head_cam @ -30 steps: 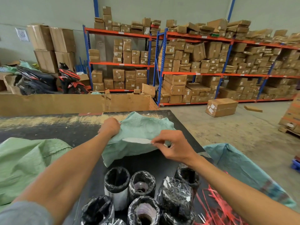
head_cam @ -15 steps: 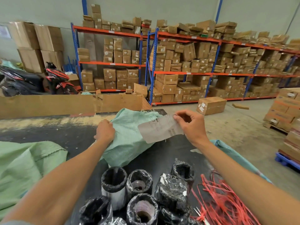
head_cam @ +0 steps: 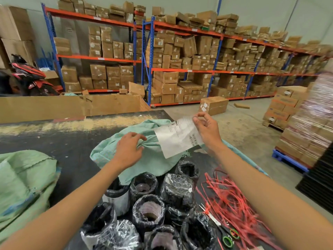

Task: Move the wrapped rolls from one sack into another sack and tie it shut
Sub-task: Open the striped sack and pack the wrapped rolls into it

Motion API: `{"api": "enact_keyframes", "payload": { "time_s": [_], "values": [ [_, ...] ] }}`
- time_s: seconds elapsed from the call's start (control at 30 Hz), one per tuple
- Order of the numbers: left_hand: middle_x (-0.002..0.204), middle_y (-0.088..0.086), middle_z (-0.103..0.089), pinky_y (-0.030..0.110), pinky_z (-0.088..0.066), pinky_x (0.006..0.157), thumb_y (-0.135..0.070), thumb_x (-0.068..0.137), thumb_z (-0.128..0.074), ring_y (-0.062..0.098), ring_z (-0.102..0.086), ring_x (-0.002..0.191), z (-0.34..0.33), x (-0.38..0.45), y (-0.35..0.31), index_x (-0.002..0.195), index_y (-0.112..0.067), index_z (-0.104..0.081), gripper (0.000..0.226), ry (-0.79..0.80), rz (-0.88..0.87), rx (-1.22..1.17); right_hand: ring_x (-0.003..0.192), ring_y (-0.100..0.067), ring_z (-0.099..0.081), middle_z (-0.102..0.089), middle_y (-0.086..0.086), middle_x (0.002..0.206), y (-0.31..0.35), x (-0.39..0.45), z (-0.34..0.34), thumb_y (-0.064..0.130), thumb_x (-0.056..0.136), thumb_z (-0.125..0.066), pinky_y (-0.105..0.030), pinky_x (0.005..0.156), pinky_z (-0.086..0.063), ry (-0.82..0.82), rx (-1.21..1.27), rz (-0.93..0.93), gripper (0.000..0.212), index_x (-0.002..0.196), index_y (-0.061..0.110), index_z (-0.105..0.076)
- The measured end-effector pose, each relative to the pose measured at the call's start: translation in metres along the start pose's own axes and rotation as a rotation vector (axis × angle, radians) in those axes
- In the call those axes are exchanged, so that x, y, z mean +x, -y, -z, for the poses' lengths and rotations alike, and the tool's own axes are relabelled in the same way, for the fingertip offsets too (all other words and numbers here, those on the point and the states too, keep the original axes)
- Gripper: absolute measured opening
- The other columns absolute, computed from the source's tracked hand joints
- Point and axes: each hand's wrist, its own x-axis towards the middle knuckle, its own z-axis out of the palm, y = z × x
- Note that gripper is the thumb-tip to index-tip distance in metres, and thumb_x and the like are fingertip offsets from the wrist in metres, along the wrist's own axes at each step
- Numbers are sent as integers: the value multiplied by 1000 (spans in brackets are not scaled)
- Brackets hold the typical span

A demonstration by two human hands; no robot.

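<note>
Since the earlier frame the right hand (head_cam: 207, 129) has lifted the printed label (head_cam: 177, 137) higher and further right, so that the sheet now hangs almost wholly free of the green sack (head_cam: 144, 157); the left hand (head_cam: 128, 150) has shifted from the sack's far fold to its middle. Right grip: thumb and forefinger pinch the label's upper right corner, the remaining fingers loosely curled. Left grip: fingers bent, bunching a fold of sack cloth beneath them, just beside the label's lower left edge. The sack lies crumpled near the middle of the dark desk (head_cam: 59, 139), its near edge draped over the rearmost of the wrapped rolls (head_cam: 149, 210). These rolls, in black and clear film, stand upright in a cluster at the desk's near edge, between the two forearms. Red ties (head_cam: 232, 204) lie in a loose heap toward the near right corner, with green-handled scissors (head_cam: 228, 239) beside the rolls. A second green sack (head_cam: 23, 181) rests along the desk's left edge; a bluish sack (head_cam: 252, 159) hangs off the right edge. Beyond the far edge stand a cardboard wall (head_cam: 54, 107), shelving stacked with cartons (head_cam: 180, 56), a motorbike (head_cam: 28, 76), and a film-wrapped pallet (head_cam: 304, 123).
</note>
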Motion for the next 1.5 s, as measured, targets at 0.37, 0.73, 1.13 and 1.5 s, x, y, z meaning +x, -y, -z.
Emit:
{"api": "enact_keyframes", "payload": {
  "time_s": [0.37,0.73,1.13,1.5],
  "values": [
    [161,4,28,61,2,119,-74,89,-36,32,22,149,-18,-117,-140,155,-35,13,91,828,-50,278,53,-6,-61,-71,5,66,-25,-46,85,12,96,-62,-19,50,-47,67,13,-190,10,92,21,-62],
    [159,-3,31,63,9,116,-91,68,-13,29,36,143,-80,-168,-160,150,-54,7,93,733,140,406,90,-1,-65,-69,7,103,-92,-126,184,10,87,-74,-23,80,-49,927,-151,-434,23,107,18,-65],
    [164,-3,20,65,6,115,-97,59,6,27,27,148,-102,-183,-151,150,-54,-7,101,512,102,457,88,-2,-63,-71,8,105,-120,-252,119,13,86,-75,-24,86,-51,1355,-345,-116,27,113,14,-72],
    [164,-2,20,66,7,115,-96,56,7,28,29,147,-101,-183,-153,149,-54,-9,104,513,111,445,112,-8,-59,-68,9,120,-130,-260,110,18,87,-70,-29,98,-44,1237,-529,57,31,117,23,-69]
  ]
}}
